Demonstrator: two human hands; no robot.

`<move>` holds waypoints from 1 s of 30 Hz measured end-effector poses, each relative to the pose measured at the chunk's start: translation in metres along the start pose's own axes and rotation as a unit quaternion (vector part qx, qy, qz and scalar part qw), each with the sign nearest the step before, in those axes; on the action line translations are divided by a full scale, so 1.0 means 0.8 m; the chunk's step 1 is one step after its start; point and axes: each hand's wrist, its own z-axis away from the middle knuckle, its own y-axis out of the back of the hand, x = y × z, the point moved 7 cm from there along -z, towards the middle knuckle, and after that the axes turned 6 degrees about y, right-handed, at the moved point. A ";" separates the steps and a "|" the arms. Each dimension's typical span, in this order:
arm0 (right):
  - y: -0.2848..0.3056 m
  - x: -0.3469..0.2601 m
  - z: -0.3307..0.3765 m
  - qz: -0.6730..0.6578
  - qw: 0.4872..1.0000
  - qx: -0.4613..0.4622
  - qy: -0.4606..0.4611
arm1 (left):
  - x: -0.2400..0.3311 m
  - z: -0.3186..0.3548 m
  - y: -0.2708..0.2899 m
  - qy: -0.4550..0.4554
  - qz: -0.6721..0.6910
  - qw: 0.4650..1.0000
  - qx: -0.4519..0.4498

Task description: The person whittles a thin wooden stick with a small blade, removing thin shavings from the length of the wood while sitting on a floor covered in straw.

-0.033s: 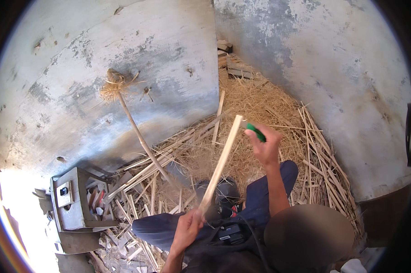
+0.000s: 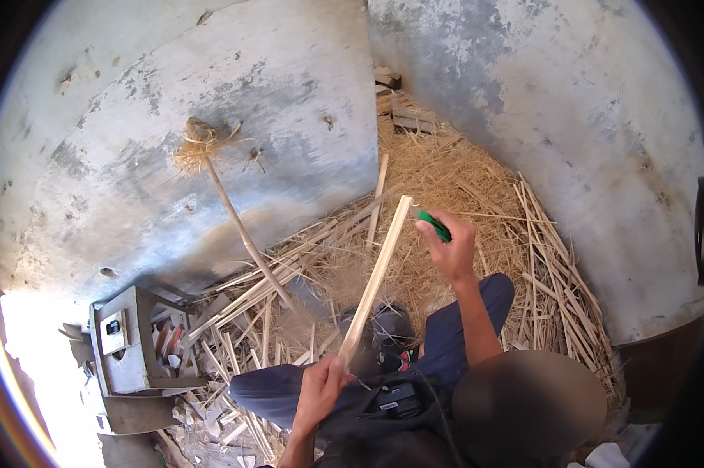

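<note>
two rough grey walls (image 2: 212,117) meet in a corner and fill most of the view; below them a wide heap of straw and split strips (image 2: 477,187) covers the ground, thick along the right wall and strewn across the middle; at the left stands a small grey box-like stand (image 2: 122,343) with odds and ends in its open side, and a straw-headed broom (image 2: 212,168) leans against the left wall with its tuft up; the person sits low with dark blue trouser legs (image 2: 453,327) folded under the work; the thing in hand is a long pale strip of wood (image 2: 375,277), held slanting up from the lap toward the corner; the left hand (image 2: 321,390) has its fingers curled tight around the lower end; the right hand (image 2: 449,246) sits just beside the upper end, fingers closed around a small green-handled tool (image 2: 434,225), whose working tip is too small to make out and which seems just off the strip's top edge, though touching cannot be ruled out; as a judgement, the step looks like trimming or splitting the strip from its top end; the next move would call for a steady lower grip, the tool set square on the end grain, and the left fingers kept well down from the cut.
</note>
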 end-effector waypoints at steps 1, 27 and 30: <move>-0.004 0.004 0.001 -0.005 1.000 -0.017 -0.015 | 0.001 -0.001 0.005 0.004 0.018 1.000 0.017; 0.019 0.137 0.008 0.070 0.978 -0.060 -0.185 | -0.022 -0.007 0.067 -0.007 0.106 0.991 0.081; 0.000 0.104 0.027 0.064 0.969 -0.167 -0.171 | 0.000 -0.020 0.057 -0.024 0.087 0.994 0.069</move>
